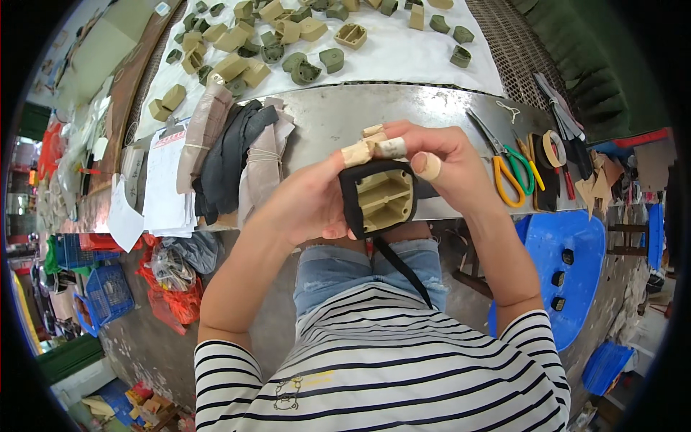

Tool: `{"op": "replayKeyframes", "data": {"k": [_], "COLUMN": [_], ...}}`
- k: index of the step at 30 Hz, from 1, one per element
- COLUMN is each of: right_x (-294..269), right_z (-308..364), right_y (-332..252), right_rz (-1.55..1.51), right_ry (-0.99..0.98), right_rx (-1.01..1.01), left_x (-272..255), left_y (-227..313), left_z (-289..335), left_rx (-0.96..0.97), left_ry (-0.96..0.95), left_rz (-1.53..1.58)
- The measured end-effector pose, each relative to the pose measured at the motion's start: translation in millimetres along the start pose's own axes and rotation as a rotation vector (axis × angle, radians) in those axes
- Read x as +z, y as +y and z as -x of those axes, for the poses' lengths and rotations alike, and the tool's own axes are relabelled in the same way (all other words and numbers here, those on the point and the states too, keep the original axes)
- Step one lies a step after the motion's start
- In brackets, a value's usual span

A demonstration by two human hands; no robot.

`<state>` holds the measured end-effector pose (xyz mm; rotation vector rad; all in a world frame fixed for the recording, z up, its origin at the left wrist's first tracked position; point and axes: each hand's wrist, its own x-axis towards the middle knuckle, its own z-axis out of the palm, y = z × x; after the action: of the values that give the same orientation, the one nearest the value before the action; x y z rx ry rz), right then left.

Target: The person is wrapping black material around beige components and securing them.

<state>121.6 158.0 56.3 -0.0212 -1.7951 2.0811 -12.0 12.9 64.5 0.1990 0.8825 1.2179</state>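
A hollow beige shoe heel [389, 205], its ribbed inside facing up, is held over my lap near the table's front edge. Black covering material [351, 201] wraps around its outer wall, and a loose black strip [403, 265] dangles below toward my shirt. My left hand [309, 198] is closed around the heel's left side, with its thumb beneath. At the upper right corner, my right hand [450, 162] curls over it, thumb against the edge and fingers along the far side. Tan tape wraps several fingertips. The heel's far side is hidden by my fingers.
Many beige and green heels [288, 32] lie on white cloth at the back. Bundled grey and black strips [230, 158] and papers [165, 180] lie left. Scissors [507, 165] with orange and green handles lie right, above a blue tub [565, 245] holding small black pieces.
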Motion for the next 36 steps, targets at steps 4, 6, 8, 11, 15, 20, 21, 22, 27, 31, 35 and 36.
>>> {"op": "replayKeyframes", "data": {"k": [4, 6, 8, 11, 15, 20, 21, 22, 27, 31, 35, 36], "right_x": [8, 8, 12, 14, 14, 9, 10, 11, 11, 12, 19, 19], "right_z": [3, 3, 3, 2, -2, -1, -1, -1, -2, 0, 0, 0], "right_y": [1, 4, 2, 0, 3, 8, 7, 7, 7, 8, 1, -2], "right_rz": [0.032, 0.036, -0.088, -0.023, -0.237, -0.072, -0.044, -0.111, -0.061, -0.064, 0.027, -0.107], "right_ry": [0.052, 0.042, 0.018, 0.051, 0.038, 0.046, 0.09, 0.066, 0.026, 0.078, 0.121, 0.167], "right_rx": [-0.04, -0.067, -0.083, -0.087, -0.041, -0.072, -0.063, -0.085, -0.153, -0.104, -0.13, -0.069], "left_x": [0, -8, -9, -9, -6, -8, -7, -5, -28, -26, -8, -4], "left_y": [3, 3, 2, -1, 0, 2, 1, 1, -5, -9, -7, -5], "left_z": [2, -2, -5, -3, -3, -6, -6, -7, -16, -14, -11, -9], "left_rx": [0.061, 0.115, 0.17, 0.212, 0.221, 0.246, 0.246, 0.247, 0.248, 0.346, 0.392, 0.407], "left_ry": [-0.029, -0.119, -0.151, -0.113, -0.09, -0.132, -0.105, -0.077, -0.413, -0.345, -0.141, -0.14], "left_rz": [0.013, -0.006, -0.013, -0.006, 0.024, 0.083, 0.109, 0.135, 0.224, 0.212, 0.095, 0.085]}}
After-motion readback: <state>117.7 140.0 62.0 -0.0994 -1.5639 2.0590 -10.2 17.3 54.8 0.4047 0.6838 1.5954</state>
